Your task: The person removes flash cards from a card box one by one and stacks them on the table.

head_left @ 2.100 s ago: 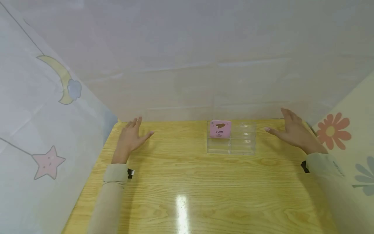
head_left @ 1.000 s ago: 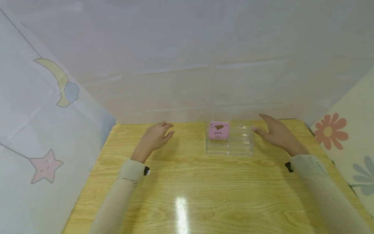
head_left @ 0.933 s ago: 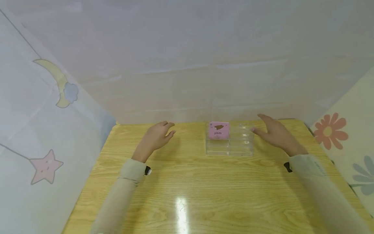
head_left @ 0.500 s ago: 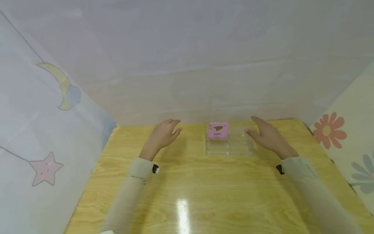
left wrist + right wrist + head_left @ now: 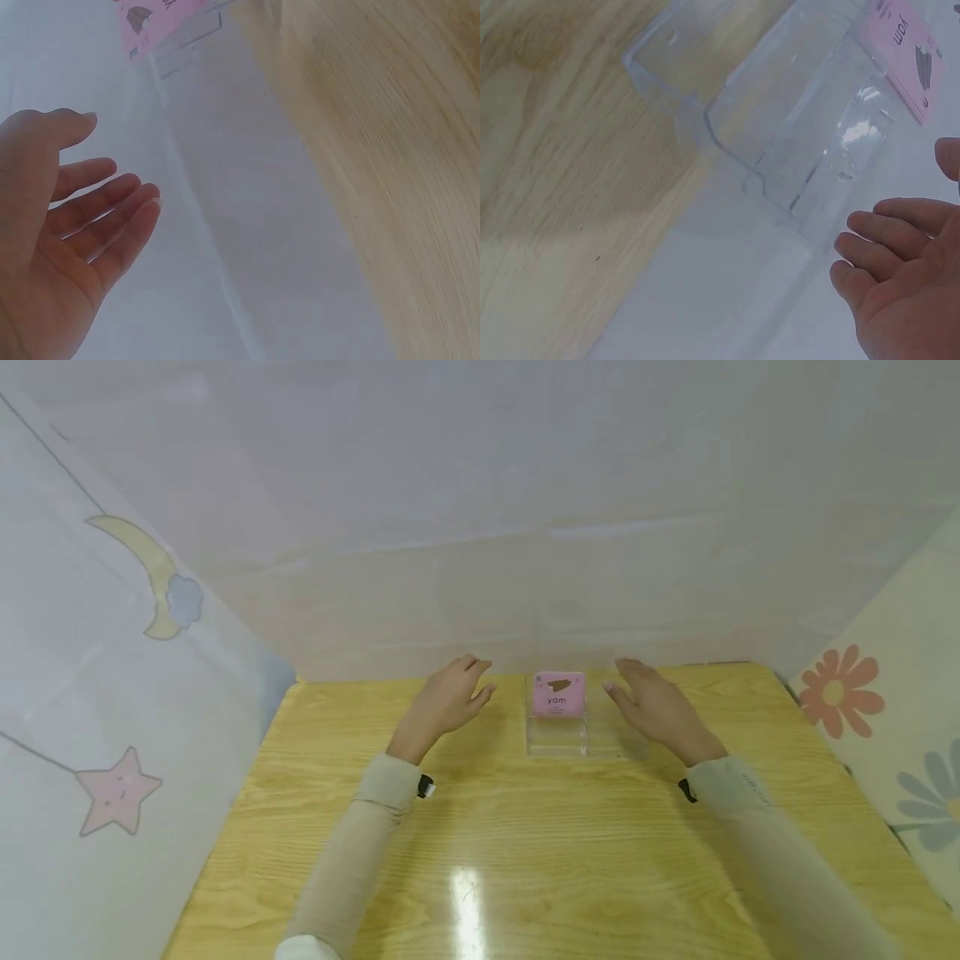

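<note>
Nearest you, your pale sleeves [image 5: 348, 860] are stretching forward over the wood-grained surface [image 5: 570, 860], which is catching a bright streak of light between them. At each cuff a small dark band [image 5: 424, 786] is showing on the inner side of your wrist.

Farther out, your left hand [image 5: 447, 697] is hovering to the left of the clear plastic tray [image 5: 557, 751], well apart from it. It is looking released, its thumb standing off from its gently bent fingers. Your right hand [image 5: 662, 703] is also looking released, its fingers slightly bent and spread from the thumb. It is sitting just beside the tray's right end, covering part of it from the head view; you are getting no clear sign of whether the fingertips are touching it.

The tray is resting near the surface's far edge, between your hands. In its far left compartment the pink card [image 5: 558, 695] is facing you, showing "yam" and a brown drawing.

Behind everything, a pale sheet [image 5: 450, 585] is rising, while a yellow moon [image 5: 153, 560] is decorating the left side and an orange flower [image 5: 842, 692] the right.
</note>
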A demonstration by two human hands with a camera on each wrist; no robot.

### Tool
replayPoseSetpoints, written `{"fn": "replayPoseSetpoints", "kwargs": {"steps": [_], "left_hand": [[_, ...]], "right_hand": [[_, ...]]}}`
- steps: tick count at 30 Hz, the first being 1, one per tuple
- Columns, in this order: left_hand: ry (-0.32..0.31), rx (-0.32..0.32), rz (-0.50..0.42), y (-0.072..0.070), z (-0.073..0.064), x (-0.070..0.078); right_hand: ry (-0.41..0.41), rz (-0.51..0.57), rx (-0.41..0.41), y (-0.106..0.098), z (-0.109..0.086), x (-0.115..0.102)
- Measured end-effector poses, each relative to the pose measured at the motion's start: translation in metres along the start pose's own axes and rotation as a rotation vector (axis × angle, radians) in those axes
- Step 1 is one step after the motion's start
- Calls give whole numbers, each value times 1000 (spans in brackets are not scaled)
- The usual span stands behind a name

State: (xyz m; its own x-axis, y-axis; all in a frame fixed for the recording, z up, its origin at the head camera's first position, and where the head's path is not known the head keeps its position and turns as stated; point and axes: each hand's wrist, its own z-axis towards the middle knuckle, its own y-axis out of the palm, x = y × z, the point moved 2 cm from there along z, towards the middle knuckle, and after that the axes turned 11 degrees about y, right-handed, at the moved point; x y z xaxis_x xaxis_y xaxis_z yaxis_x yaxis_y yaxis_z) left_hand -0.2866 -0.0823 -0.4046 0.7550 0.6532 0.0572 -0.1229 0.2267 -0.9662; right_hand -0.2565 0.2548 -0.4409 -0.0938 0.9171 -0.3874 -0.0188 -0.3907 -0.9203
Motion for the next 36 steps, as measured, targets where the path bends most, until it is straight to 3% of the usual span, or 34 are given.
{"fn": "replayPoseSetpoints", "kwargs": {"steps": [13,23,30,36], "left_hand": [[39,18,-29,10,20,18],[64,-53,-19,24,40,34],[138,-11,27,34,49,48],[147,22,54,40,58,59]], "right_hand": [[-10,-120,47,12,-2,-12],[9,-156,43,24,-5,-7],[18,-168,49,29,-9,-1],[14,-194,67,33,-10,1]]}}
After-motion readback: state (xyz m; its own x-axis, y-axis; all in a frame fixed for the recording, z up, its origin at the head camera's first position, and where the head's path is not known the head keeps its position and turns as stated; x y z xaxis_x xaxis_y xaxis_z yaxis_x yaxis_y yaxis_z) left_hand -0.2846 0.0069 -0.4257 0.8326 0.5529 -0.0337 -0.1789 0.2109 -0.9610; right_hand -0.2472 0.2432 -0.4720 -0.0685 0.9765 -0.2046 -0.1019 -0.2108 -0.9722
